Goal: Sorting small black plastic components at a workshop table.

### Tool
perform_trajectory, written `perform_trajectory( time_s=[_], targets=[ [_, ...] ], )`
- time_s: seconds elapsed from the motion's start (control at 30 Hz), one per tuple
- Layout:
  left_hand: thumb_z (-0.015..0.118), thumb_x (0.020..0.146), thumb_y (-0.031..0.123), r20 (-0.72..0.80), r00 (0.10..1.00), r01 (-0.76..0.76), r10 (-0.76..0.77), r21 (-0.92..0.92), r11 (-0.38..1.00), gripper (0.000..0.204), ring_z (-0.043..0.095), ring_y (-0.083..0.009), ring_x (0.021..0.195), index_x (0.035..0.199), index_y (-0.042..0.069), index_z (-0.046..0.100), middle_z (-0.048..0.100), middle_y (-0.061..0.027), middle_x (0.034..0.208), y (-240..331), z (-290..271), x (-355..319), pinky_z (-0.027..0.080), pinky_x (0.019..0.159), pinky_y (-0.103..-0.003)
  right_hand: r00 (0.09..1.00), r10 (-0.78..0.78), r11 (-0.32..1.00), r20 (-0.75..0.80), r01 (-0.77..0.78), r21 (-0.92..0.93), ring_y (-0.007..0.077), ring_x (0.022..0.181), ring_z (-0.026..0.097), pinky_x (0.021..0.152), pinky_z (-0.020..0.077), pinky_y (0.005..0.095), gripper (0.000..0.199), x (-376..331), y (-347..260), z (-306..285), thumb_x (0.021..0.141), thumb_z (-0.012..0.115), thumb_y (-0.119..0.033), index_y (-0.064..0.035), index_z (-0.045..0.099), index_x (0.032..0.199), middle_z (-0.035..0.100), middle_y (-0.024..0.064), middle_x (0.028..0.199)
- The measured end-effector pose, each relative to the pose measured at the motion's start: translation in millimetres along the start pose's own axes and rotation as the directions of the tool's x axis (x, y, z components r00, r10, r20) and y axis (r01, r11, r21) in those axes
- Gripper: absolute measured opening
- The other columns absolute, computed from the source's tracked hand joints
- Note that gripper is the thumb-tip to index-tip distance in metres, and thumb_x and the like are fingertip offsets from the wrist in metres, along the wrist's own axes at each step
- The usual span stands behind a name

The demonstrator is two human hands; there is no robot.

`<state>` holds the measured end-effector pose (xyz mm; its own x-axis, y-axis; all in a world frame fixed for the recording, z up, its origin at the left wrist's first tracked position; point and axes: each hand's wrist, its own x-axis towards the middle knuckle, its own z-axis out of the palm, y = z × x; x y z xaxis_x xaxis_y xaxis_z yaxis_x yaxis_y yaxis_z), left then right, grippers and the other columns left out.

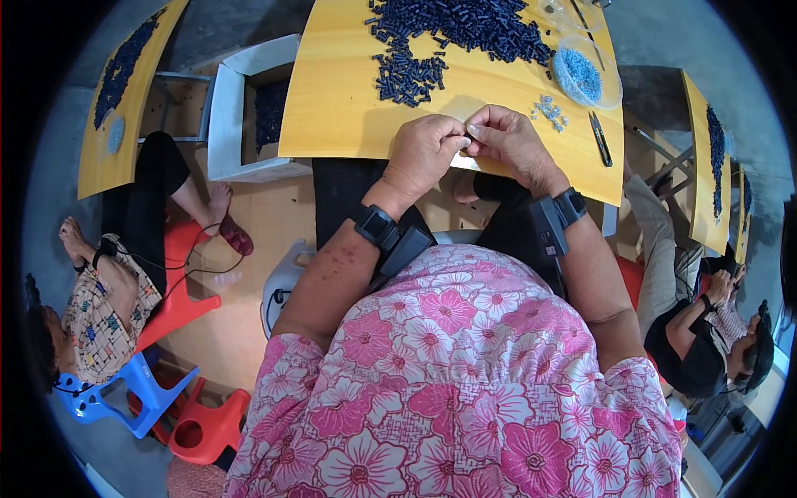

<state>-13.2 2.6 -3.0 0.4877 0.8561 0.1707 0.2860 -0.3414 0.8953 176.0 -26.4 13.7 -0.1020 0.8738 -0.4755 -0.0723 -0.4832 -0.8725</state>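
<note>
My left hand [425,149] and my right hand [512,143] meet at the near edge of the yellow table [340,91]. Thumbs and forefingers of both are pinched together, nearly touching. A small dark piece shows between the fingertips, mostly hidden, so its kind is unclear. Beyond my hands lies a large heap of short dark blue cylindrical parts [465,29], with a smaller cluster [407,76] nearer. To the right, several small clear pieces [550,113] lie loose beside a clear plastic bowl [613,90] of light blue bits. Black-handled snips [601,139] rest near the right edge.
An open cardboard box [226,124] with dark parts inside stands left of the table. Co-workers sit at other yellow tables on both sides. Red stools [207,427] and a blue stool [137,394] stand at lower left. A black cable crosses the floor on the left.
</note>
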Motion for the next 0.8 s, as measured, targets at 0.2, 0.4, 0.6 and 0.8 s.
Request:
perform_trajectory(
  time_s=[0.2, 0.4, 0.6, 0.8],
  targets=[
    [0.069, 0.087, 0.013, 0.022, 0.985, 0.170, -0.169, -0.199, 0.965, 0.012, 0.068, -0.0180, 0.070, 0.092, 0.003, 0.073, 0.073, -0.0090, 0.082, 0.3, -1.6, 2.5, 0.054, 0.066, -0.031, 1.000, -0.030, 0.991, -0.009, 0.031, 0.127, 0.0119, 0.079, 0.066, 0.079, 0.0568, 0.0279, 0.020, 1.2, 6.8, -1.6, 0.104, 0.056, -0.021, -0.0018, 0.063, 0.101, 0.066, 0.0045, 0.090],
    [0.070, 0.089, 0.012, -0.023, 0.988, 0.144, -0.150, -0.174, 0.974, 0.014, 0.064, -0.0108, 0.071, 0.097, 0.001, 0.072, 0.072, -0.0050, 0.083, -4.2, 2.9, 0.9, 0.052, 0.067, -0.026, 0.994, -0.094, 0.985, -0.058, 0.101, 0.140, 0.0139, 0.068, 0.063, 0.066, 0.0546, 0.0295, 0.032, -2.3, 11.7, 1.2, 0.101, 0.057, -0.031, -0.0008, 0.066, 0.099, 0.067, 0.0052, 0.083],
    [0.069, 0.090, 0.007, -0.098, 0.992, 0.057, -0.080, -0.220, 0.974, 0.011, 0.060, -0.0079, 0.075, 0.099, -0.001, 0.071, 0.068, -0.0032, 0.087, -3.8, 2.0, 0.1, 0.050, 0.067, -0.024, 1.000, -0.024, 1.000, 0.001, 0.024, 0.001, 0.0111, 0.066, 0.062, 0.062, 0.0535, 0.0246, 0.044, -10.3, -4.0, 9.0, 0.105, 0.051, -0.041, 0.0011, 0.064, 0.100, 0.065, 0.0069, 0.085],
    [0.069, 0.087, 0.006, -0.121, 0.992, 0.017, -0.038, -0.170, 0.985, 0.011, 0.062, -0.0135, 0.073, 0.097, 0.001, 0.071, 0.066, -0.0061, 0.085, 0.9, 1.8, 1.5, 0.051, 0.067, -0.027, 0.998, -0.040, 0.998, 0.045, 0.042, -0.039, 0.0111, 0.068, 0.061, 0.062, 0.0519, 0.0239, 0.046, -7.6, -0.1, 5.3, 0.102, 0.055, -0.043, 0.0014, 0.065, 0.100, 0.065, 0.0070, 0.085]
  ],
)
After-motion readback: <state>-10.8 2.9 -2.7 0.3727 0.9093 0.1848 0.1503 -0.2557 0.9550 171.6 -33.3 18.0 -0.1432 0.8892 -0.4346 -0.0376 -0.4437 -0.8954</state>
